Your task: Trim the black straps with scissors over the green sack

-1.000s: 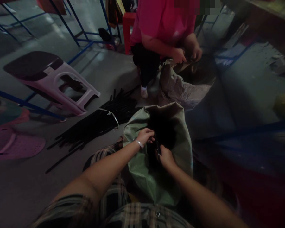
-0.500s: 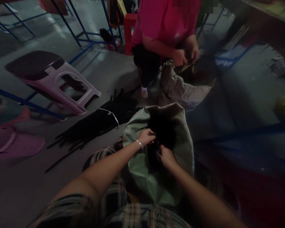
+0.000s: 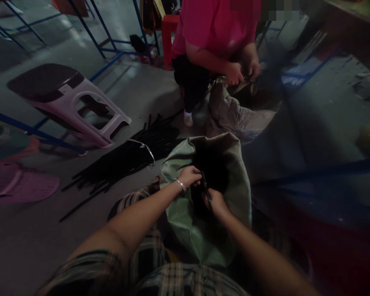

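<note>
Over the open mouth of a greenish woven sack [image 3: 185, 226], both hands work close together. My right hand [image 3: 216, 202] is closed around the handles of dark scissors [image 3: 205, 183], whose blades point up and away toward the fingers of my other hand. My left hand [image 3: 191, 176], with a silver bangle at the wrist, is pinched shut just left of the blades. Whatever lies between its fingertips is too dark to make out. Inside the sack is a black mass [image 3: 211, 164] without visible detail.
A bundle of black strips [image 3: 123, 162], tied with a pale band, lies on the floor at left. Beyond it a pink-grey plastic stool [image 3: 95, 111] lies tilted in view. Across from me a co-worker in pink [image 3: 216, 37] works over another sack [image 3: 231, 117]. A pink basket [image 3: 27, 185] is far left.
The scissors have turned slightly in my right hand, and a handle loop shows more clearly. My left hand has barely moved; the sack stays in place.
</note>
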`<state>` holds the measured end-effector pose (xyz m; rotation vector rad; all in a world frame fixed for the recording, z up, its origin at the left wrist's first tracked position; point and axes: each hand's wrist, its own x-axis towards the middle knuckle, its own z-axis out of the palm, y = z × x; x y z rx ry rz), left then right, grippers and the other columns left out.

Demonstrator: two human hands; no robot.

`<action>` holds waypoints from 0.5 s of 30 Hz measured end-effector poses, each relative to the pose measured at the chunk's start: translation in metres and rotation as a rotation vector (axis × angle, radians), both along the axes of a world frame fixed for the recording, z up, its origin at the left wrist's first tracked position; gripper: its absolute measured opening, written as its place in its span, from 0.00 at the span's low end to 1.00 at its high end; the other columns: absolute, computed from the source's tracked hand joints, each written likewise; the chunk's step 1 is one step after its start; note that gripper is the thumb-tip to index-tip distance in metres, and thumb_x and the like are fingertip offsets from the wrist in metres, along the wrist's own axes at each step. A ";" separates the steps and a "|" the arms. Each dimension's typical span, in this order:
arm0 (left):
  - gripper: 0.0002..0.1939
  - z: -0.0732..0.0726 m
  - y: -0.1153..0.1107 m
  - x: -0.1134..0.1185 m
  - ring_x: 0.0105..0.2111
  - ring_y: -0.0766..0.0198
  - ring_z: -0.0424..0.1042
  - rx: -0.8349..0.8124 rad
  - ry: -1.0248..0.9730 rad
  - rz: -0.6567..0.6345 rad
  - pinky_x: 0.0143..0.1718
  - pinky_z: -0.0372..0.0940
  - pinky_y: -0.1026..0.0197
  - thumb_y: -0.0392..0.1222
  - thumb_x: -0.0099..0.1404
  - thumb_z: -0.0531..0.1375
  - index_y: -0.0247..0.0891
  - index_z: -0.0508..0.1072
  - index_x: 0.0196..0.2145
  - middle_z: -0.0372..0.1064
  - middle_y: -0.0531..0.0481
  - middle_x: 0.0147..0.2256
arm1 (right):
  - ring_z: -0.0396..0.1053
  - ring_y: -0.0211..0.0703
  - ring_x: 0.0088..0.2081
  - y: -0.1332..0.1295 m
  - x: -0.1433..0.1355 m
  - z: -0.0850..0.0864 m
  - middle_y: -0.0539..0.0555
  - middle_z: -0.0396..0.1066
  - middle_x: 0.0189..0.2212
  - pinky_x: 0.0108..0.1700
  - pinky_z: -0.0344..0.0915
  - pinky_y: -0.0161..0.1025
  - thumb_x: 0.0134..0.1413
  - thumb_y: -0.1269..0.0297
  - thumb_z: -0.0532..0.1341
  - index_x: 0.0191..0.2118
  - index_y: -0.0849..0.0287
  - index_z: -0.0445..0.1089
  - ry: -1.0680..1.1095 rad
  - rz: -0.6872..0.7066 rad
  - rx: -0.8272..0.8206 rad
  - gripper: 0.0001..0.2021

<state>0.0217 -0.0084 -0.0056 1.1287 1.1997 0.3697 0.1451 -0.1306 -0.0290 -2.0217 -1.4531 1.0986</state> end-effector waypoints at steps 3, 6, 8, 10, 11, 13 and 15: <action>0.10 0.000 0.000 0.000 0.15 0.69 0.68 -0.019 -0.017 0.019 0.17 0.62 0.69 0.30 0.55 0.61 0.32 0.65 0.35 0.65 0.57 0.15 | 0.60 0.36 0.23 0.001 0.002 -0.008 0.50 0.64 0.20 0.25 0.52 0.32 0.51 0.56 0.54 0.24 0.60 0.64 0.082 -0.081 -0.007 0.13; 0.12 0.000 0.001 -0.001 0.16 0.69 0.68 -0.040 -0.051 0.042 0.18 0.62 0.69 0.30 0.55 0.62 0.32 0.64 0.36 0.66 0.57 0.17 | 0.60 0.37 0.22 0.003 0.005 -0.011 0.51 0.64 0.20 0.25 0.54 0.33 0.50 0.54 0.54 0.24 0.60 0.63 0.147 -0.166 -0.014 0.14; 0.12 0.000 0.003 -0.002 0.18 0.70 0.69 -0.027 -0.058 0.062 0.19 0.62 0.69 0.31 0.55 0.62 0.32 0.65 0.37 0.66 0.57 0.19 | 0.61 0.38 0.23 0.004 0.007 -0.009 0.51 0.65 0.20 0.25 0.55 0.33 0.49 0.52 0.54 0.25 0.60 0.63 0.175 -0.213 -0.003 0.15; 0.10 -0.002 0.006 -0.003 0.18 0.70 0.69 0.023 -0.031 0.069 0.19 0.62 0.69 0.31 0.55 0.62 0.32 0.67 0.36 0.66 0.56 0.19 | 0.63 0.38 0.23 0.004 0.008 -0.008 0.52 0.66 0.21 0.25 0.57 0.34 0.49 0.51 0.54 0.25 0.59 0.63 0.189 -0.227 0.007 0.16; 0.09 -0.002 0.007 -0.004 0.18 0.70 0.69 0.060 -0.011 0.067 0.19 0.62 0.70 0.32 0.55 0.61 0.32 0.68 0.36 0.66 0.56 0.19 | 0.63 0.39 0.23 0.003 0.008 -0.008 0.52 0.66 0.21 0.25 0.57 0.34 0.49 0.50 0.54 0.25 0.59 0.63 0.194 -0.223 0.006 0.16; 0.08 -0.003 0.009 -0.006 0.18 0.71 0.69 0.137 0.033 0.054 0.19 0.61 0.70 0.33 0.56 0.60 0.32 0.69 0.35 0.66 0.56 0.19 | 0.64 0.40 0.23 0.002 0.010 -0.009 0.52 0.66 0.21 0.26 0.58 0.35 0.49 0.49 0.54 0.25 0.59 0.63 0.201 -0.204 -0.001 0.17; 0.08 -0.002 0.011 -0.008 0.17 0.71 0.68 0.194 0.059 0.045 0.19 0.61 0.71 0.33 0.56 0.60 0.33 0.71 0.36 0.66 0.56 0.18 | 0.64 0.40 0.23 0.000 0.011 -0.013 0.53 0.67 0.21 0.25 0.59 0.35 0.49 0.48 0.54 0.27 0.60 0.64 0.198 -0.193 -0.006 0.18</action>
